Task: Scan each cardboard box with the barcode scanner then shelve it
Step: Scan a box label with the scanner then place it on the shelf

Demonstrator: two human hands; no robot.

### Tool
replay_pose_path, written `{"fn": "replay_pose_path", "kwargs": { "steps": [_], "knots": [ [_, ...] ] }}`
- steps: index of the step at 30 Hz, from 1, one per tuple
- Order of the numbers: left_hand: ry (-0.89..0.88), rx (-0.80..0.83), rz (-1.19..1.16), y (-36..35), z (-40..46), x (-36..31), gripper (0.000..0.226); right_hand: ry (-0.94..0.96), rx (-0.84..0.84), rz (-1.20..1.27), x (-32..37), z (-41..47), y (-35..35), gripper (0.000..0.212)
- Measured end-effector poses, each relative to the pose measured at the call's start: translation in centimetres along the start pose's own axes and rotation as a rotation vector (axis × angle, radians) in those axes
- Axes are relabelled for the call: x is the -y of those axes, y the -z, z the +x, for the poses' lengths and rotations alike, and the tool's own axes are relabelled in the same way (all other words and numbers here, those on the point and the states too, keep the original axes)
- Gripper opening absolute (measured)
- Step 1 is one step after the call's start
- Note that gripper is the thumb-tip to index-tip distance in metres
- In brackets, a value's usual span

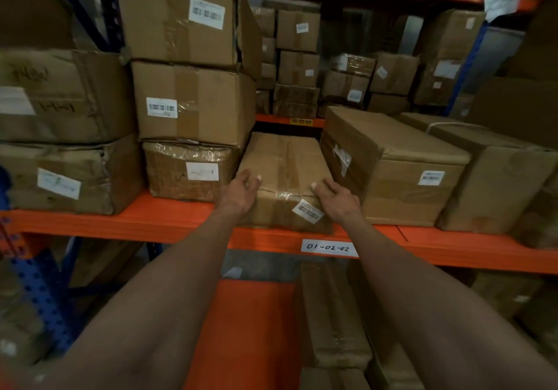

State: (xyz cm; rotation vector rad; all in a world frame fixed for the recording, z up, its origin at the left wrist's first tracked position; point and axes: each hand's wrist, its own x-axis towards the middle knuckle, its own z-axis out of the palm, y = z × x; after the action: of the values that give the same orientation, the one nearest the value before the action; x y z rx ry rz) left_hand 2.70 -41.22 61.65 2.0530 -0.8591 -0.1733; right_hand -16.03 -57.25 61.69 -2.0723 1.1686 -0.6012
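Observation:
A taped cardboard box (283,166) lies on the orange shelf (169,223), in the gap between a stack of boxes on its left and a long box on its right. A white barcode label (308,211) is stuck on its near face. My left hand (240,192) grips the box's near left corner, thumb on top. My right hand (335,198) grips the near right corner, thumb on top too. No barcode scanner is in view.
A stack of three labelled boxes (193,102) stands left of the gap; a long labelled box (392,163) lies to the right. More boxes fill the far rack. The shelf edge carries a tag 01-02-02 (328,247). Below are flat boxes (332,314).

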Motion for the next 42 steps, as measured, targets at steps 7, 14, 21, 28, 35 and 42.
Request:
{"fn": "replay_pose_path", "kwargs": {
  "steps": [7,14,21,28,35,42],
  "knots": [
    [-0.213,-0.133,0.091,-1.4,-10.7,3.1,0.064,0.109,-0.108,-0.066,-3.1,-9.3,1.3,0.076],
    [-0.276,0.276,0.187,-9.0,-23.1,9.6,0.074,-0.095,-0.002,-0.272,-13.1,-23.1,-1.7,0.066],
    [-0.376,0.638,0.276,-16.3,-36.8,17.6,0.085,-0.278,0.103,-0.37,-25.8,-37.5,-5.4,0.065],
    [-0.351,0.835,0.305,-24.5,-49.0,24.6,0.084,-0.459,0.162,-0.376,-38.8,-51.5,-12.3,0.07],
    [-0.533,0.753,0.386,-34.5,-55.0,31.0,0.09,-0.716,0.163,-0.233,-52.3,-61.6,-23.4,0.069],
    [-0.753,0.468,0.42,-45.9,-51.4,33.7,0.098,-0.786,0.109,-0.153,-63.2,-63.6,-35.4,0.078]
  ]
}}
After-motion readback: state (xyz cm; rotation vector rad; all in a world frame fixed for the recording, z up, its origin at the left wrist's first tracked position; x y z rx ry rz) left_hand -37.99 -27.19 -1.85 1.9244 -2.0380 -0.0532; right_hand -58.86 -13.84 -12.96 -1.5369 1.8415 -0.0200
